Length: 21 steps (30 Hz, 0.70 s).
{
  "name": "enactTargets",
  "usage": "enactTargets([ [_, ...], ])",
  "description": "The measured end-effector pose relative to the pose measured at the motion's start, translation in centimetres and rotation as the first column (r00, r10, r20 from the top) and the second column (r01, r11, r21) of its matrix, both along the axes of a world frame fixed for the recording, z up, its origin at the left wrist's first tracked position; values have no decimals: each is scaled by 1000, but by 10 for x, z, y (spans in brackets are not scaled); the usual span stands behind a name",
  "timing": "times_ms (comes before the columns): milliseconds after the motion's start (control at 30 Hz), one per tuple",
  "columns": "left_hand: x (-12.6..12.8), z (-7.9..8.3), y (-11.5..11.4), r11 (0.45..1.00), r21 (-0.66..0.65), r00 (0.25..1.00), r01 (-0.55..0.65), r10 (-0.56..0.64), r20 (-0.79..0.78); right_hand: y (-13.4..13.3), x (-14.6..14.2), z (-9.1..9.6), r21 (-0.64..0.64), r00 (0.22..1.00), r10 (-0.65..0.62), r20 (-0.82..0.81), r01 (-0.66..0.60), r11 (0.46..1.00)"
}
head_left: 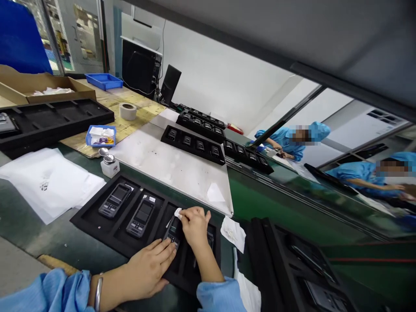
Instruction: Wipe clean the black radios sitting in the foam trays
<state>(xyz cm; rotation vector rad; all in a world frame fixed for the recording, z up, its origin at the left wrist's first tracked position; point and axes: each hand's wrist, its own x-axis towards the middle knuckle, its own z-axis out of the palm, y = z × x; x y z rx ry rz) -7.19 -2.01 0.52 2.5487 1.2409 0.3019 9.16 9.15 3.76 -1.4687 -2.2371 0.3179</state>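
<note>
Phone, dark and fronted with keys, lay in the third compartment from the left of a black tray. It looked likely to be light and stiff, with a smooth screen that might slip under fingertips and scratch easily; its long side edges seemed the surest place to take hold. The left hand lay flat over its lower part, fingers together, without closing around it. The right hand pinched a small white cloth at its upper end.

Around them stretched a green desk. To the right stood a stack of black trays, and to the left spread loose white sheets. The person's right forearm crossed the fourth compartment, hiding most of the device there and blocking reach from that side. Two neighbouring phones lay in the compartments to the left. A crumpled wipe rested beside the tray's right end. Smallest, a lidded bottle stood just beyond the far left corner, where a knock could perhaps tip it.
</note>
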Motion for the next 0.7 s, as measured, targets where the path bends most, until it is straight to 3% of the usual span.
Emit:
enactTargets([
  [167,0,1,2,1000,-13,1000,-3,3,-6,-13,-1,-2,9,987,160,-24,-160,987],
  [400,1,-5,-1,1000,12,1000,-11,11,4,25,21,-3,29,998,59,-15,-59,998],
  [567,4,-5,0,999,51,1000,-20,20,-18,-20,24,-17,41,993,17,-118,-12,999],
  [700,0,-11,-1,984,179,1000,-21,19,17,-50,34,-14,-6,990,44,-137,-45,999],
])
